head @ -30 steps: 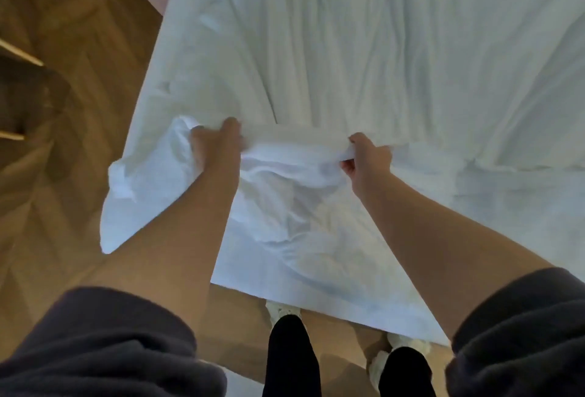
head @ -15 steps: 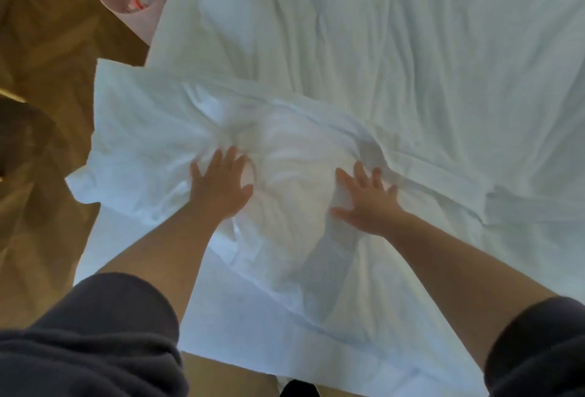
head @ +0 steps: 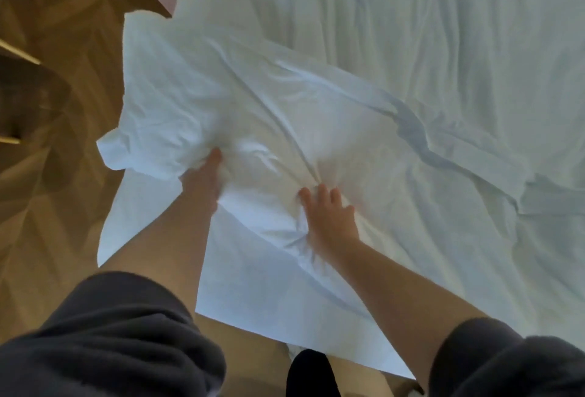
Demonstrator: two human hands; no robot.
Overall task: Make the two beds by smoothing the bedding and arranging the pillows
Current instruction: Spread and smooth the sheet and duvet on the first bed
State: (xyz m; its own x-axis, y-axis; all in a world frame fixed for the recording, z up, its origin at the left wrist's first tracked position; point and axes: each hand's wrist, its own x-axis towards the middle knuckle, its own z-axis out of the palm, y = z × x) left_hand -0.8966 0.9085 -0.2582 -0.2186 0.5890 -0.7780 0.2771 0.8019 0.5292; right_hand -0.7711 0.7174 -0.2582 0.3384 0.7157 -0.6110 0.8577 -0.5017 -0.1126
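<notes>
- Your soft, crumpled white pillow (head: 247,95) lies on the near left corner of the wrinkled white bed sheet (head: 427,22), its left end overhanging the herringbone wooden floor (head: 57,206).
- Your right hand (head: 329,219) presses into the pillow's near side, fingers spread and fairly straight.
- Your left hand (head: 204,184) is pushed into the pillow's left edge (fingers buried in fabric, so I cannot tell its grip).
- The hands are apart.

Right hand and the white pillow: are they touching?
Touching. The head view shows the right hand lying flat on the pillow with its fingers spread, and creases in the fabric gather where it presses.
</notes>
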